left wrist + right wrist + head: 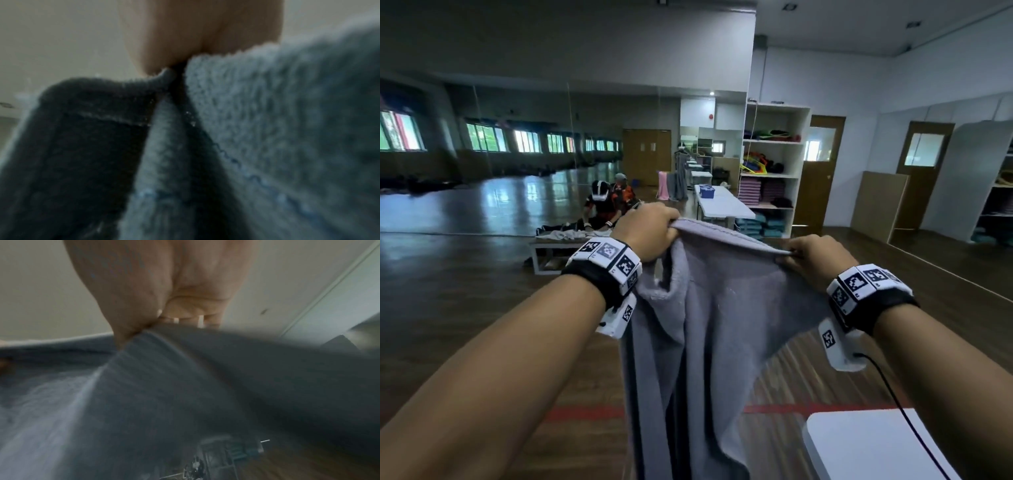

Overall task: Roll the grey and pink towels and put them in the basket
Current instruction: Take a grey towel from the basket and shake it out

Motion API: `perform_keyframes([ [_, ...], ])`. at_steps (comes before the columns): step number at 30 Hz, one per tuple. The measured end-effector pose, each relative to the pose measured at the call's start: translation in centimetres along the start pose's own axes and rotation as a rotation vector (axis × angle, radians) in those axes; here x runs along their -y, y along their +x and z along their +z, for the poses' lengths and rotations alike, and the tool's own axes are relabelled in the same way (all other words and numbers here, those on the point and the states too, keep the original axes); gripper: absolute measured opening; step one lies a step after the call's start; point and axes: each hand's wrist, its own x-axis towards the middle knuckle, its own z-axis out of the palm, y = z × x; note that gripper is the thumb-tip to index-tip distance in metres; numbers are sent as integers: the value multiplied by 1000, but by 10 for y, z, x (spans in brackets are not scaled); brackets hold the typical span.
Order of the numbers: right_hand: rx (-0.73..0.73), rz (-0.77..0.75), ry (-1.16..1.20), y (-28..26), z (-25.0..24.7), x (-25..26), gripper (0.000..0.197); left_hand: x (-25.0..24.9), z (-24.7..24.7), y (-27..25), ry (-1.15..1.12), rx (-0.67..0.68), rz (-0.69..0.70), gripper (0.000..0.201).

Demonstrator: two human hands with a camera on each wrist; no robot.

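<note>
Step in hand: the grey towel (709, 308) is held up in the air by its top hem and spread between the two hands; this is judged to be the straightening that precedes rolling.
Left hand (650, 233): the fingers are curled round one end of the top hem, and the cloth is bunched directly below them.
Right hand (815, 255): the other end of the hem is pinched between thumb and curled fingers; the pinch is confirmed in the right wrist view.
Towel position: the hem is stretched from one set of fingers to the other, and the body of the cloth hangs in loose folds beneath both grips.
Next move, judged: the towel is to be lowered flat onto a surface, probably the white table (866, 445) below and outward of the right-hand fingers, with the hem kept taut so that folds are shed before the roll is started.
Not in view: the basket and the pink towel are not identified with certainty; pink cloth far beyond the fingers is too small to be judged.
Cut off: the towel's lower edge is lost below the frame.
Blurred: in the left wrist view only one finger and close folds of cloth are made out.
</note>
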Motion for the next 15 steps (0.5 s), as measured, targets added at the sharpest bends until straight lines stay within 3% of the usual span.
perform_keyframes([
  [3,46,132,-50,-2,14,-27,14,18,6,1,24,23,-62,15],
  [7,84,271,-76,-2,28,-51,16,30,34,-6,91,167,-35,20],
  [11,36,417,-76,-6,50,-71,12,24,82,-18,216,447,0,13],
  [15,65,552,-84,-7,78,-109,20,16,137,-36,271,768,-45,14],
])
